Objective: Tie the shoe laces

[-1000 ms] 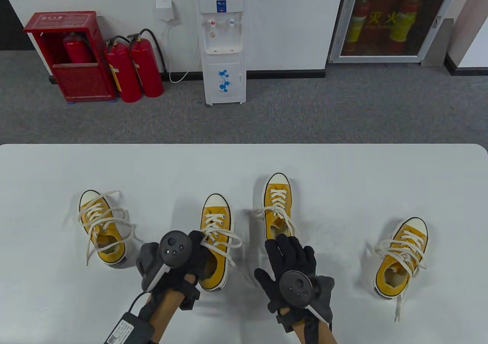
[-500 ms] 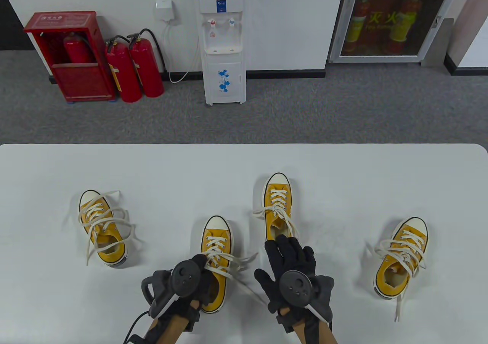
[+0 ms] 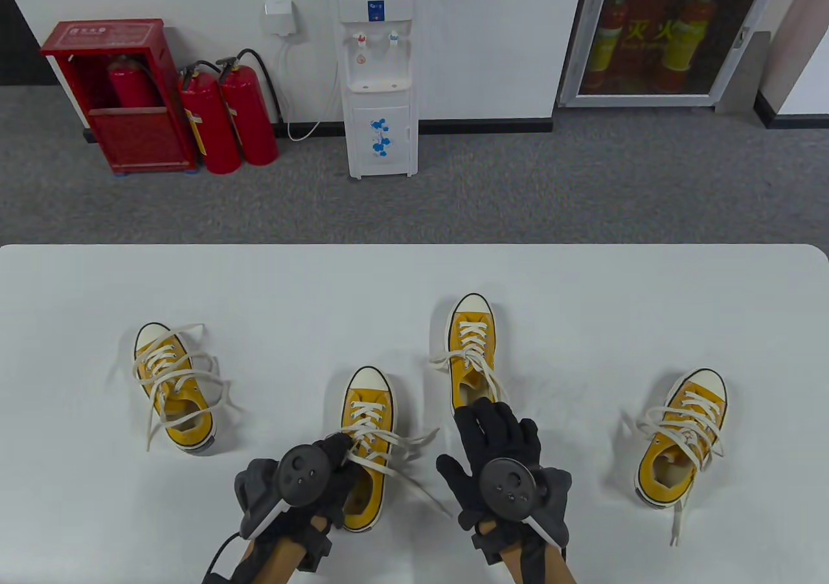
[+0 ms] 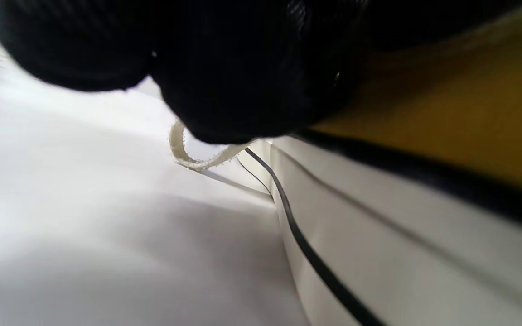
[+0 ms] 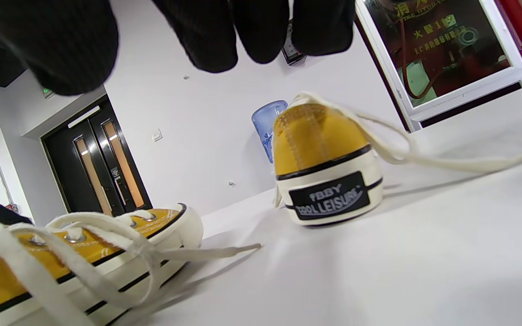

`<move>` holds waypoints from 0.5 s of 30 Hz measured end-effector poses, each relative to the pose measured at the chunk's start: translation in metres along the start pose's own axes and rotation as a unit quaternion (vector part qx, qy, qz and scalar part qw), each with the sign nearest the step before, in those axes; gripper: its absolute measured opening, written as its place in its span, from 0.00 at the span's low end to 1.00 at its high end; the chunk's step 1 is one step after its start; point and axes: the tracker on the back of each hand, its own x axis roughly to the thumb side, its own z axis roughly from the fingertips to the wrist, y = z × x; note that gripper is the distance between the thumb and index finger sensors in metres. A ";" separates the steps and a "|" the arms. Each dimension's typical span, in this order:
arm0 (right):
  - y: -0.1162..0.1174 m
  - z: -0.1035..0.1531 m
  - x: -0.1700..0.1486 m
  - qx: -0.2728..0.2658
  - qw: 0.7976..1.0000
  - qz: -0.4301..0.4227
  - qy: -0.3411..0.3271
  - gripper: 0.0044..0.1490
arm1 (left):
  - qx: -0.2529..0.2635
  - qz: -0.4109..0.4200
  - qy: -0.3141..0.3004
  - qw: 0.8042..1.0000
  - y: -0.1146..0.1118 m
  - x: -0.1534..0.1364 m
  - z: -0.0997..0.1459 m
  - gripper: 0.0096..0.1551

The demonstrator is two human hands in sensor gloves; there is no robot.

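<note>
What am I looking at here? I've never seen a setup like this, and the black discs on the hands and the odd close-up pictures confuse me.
These are a person's two hands in black sensor gloves. The disc strapped to the back of each is a tracker; the fingers do not hold it.

One camera looks down at the white table. Two more sit on the wrists, so their pictures are close, tilted, and show glove fingers hanging in from the top.

Four yellow shoes with white laces stand on the table. The left hand is at the second shoe from the left and seems to pinch its lace; the left wrist view shows a bit of lace coming out from under the glove. The right hand lies flat with straight fingers at the heel of the third shoe, holding nothing.
</note>
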 end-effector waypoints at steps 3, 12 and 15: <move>-0.002 0.000 -0.002 -0.003 1.000 -0.006 0.006 0.51 | -0.009 -0.003 -0.016 1.000 0.010 -0.003 0.001 0.38; -0.004 -0.001 -0.004 -0.007 1.000 -0.005 0.008 0.51 | -0.027 0.104 -0.040 0.993 0.019 -0.019 0.001 0.42; -0.003 -0.001 -0.003 -0.006 1.000 -0.004 0.005 0.51 | -0.021 0.101 -0.054 0.993 0.016 -0.012 0.002 0.41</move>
